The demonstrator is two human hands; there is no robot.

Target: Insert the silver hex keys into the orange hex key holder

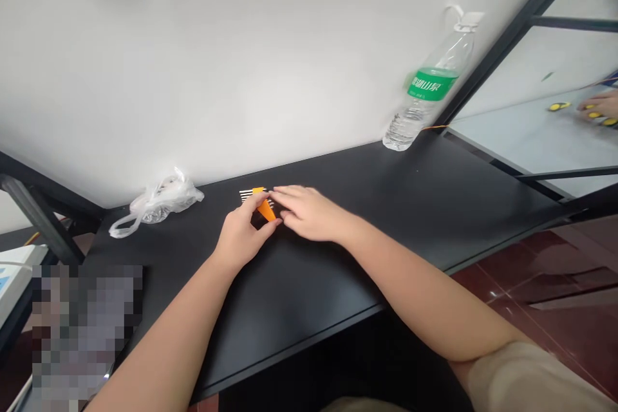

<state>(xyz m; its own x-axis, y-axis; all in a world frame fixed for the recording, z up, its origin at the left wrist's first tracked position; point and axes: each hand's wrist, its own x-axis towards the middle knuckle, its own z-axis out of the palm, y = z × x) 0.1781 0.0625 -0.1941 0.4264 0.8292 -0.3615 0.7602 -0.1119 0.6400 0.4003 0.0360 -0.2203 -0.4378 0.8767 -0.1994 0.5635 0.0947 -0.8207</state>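
Observation:
An orange holder (266,211) with several thin silver rods sticking out to its left is at the middle of the black table, near the wall. My left hand (244,228) grips it between thumb and fingers from the left and front. On the right side, my right hand (306,211) has its fingertips at the rods' other ends, close to the orange piece; the fingers are bent toward it, and what lies between them is too small to make out.
A clear plastic bag (161,199) lies at the table's back left. A large water bottle (427,87) with a green label stands at the back right by a dark metal frame (502,45). Beyond the frame, another person's hand (606,105) is near yellow items (559,107).

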